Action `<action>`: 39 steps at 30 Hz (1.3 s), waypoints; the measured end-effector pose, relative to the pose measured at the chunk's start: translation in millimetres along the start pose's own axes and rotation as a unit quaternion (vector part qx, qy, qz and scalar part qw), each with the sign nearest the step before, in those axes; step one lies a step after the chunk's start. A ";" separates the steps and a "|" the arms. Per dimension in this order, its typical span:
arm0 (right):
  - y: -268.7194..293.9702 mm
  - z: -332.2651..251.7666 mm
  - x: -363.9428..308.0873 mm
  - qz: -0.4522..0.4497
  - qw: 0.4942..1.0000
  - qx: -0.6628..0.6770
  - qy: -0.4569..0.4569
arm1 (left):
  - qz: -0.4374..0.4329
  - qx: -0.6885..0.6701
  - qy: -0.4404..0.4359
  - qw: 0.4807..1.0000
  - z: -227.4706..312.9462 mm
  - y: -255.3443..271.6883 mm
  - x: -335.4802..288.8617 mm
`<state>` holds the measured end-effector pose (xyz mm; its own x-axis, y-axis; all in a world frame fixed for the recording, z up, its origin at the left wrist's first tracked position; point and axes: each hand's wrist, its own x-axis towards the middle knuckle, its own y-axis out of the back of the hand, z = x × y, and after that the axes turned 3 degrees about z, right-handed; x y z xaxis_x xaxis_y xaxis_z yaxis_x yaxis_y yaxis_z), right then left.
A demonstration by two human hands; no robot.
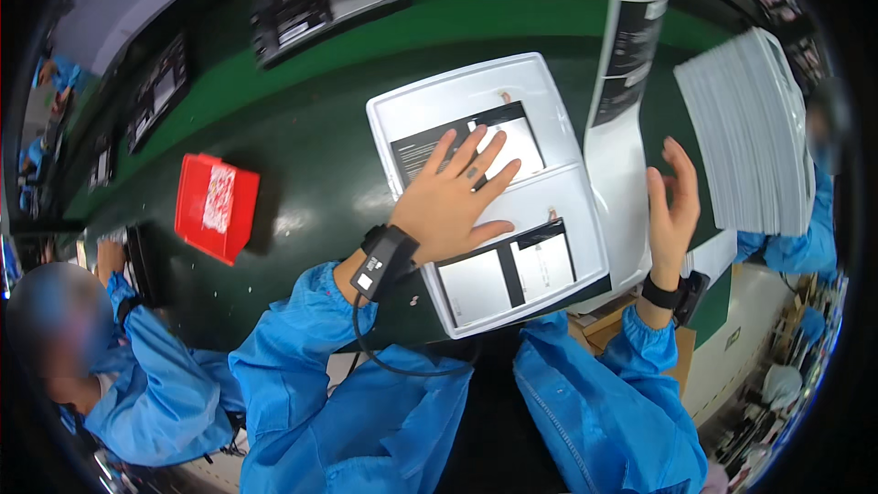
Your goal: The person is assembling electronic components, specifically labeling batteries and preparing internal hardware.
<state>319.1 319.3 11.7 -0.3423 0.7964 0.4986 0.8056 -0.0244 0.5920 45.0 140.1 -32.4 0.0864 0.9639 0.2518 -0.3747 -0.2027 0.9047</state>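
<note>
L hand [455,194] lies flat, fingers spread, pressing the white tray [558,220] w/ dark-and-white leaflets on the green belt [302,155]. R hand [672,206] is open, empty, raised beside the stack of white sheets [745,128]. Best to keep the palm flat so the tray can't slide. Red bin [216,205] sits well apart.

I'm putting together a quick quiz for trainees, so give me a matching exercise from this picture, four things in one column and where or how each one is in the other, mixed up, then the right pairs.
Things:
1. left hand
2. right hand
3. red bin
4. stack of white sheets

Places or states:
A. on the green belt, to the person's left
B. flat on the white tray, fingers spread
C. piled at the far right
D. raised, open, holding nothing, right of the tray

Pairs: 1-B, 2-D, 3-A, 4-C
</note>
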 end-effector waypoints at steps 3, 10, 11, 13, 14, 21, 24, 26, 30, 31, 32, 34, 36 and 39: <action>-3.3 17.4 5.2 -0.066 0.991 0.081 -0.089 | -0.009 0.007 -0.042 0.999 -7.9 -5.4 17.5; -0.1 -15.7 32.0 -0.069 0.970 0.190 -0.135 | 0.159 -0.531 0.040 0.832 7.3 12.3 105.0; 6.0 -18.9 32.4 -0.109 0.966 0.178 -0.152 | 0.140 -0.636 0.040 0.758 9.5 20.1 113.5; 22.3 -18.5 27.9 -0.174 0.960 0.139 -0.168 | 0.119 -0.726 0.038 0.676 31.7 47.4 137.9; 23.2 -16.2 25.3 -0.168 0.972 0.121 -0.114 | 0.156 -0.651 0.016 0.743 41.1 52.4 145.9; 22.4 -69.9 65.5 0.016 0.988 0.097 0.119 | 0.163 -0.771 0.113 0.605 65.4 49.5 140.9; 19.3 -73.3 71.2 -0.028 0.986 0.118 0.117 | 0.179 -0.747 0.146 0.624 70.4 51.3 136.1; 19.4 -71.6 72.8 -0.059 0.985 0.144 0.080 | 0.180 -0.744 0.154 0.625 71.3 52.8 133.5; 16.8 -70.4 71.1 -0.053 0.983 0.159 0.074 | 0.142 -0.762 0.143 0.616 70.2 56.1 129.2; 15.6 -69.1 71.2 -0.052 0.982 0.162 0.077 | 0.133 -0.775 0.154 0.599 70.5 57.7 128.4; 15.4 -68.5 70.7 -0.050 0.982 0.165 0.080 | 0.123 -0.787 0.165 0.582 71.2 59.2 127.4; 18.3 -70.9 68.2 -0.056 0.982 0.161 0.077 | 0.113 -0.792 0.167 0.577 72.8 62.3 125.0; 20.4 -73.0 65.5 -0.061 0.983 0.156 0.075 | 0.103 -0.797 0.167 0.572 73.0 63.0 122.5; 21.4 -75.9 61.9 -0.065 0.982 0.156 0.078 | 0.098 -0.793 0.168 0.577 72.8 63.0 117.9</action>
<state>278.4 322.3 103.3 -0.5029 0.6769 0.5374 0.8507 0.2779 0.4461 98.8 228.4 79.3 -0.1851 0.9824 -0.0263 -0.7431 -0.1574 -0.6504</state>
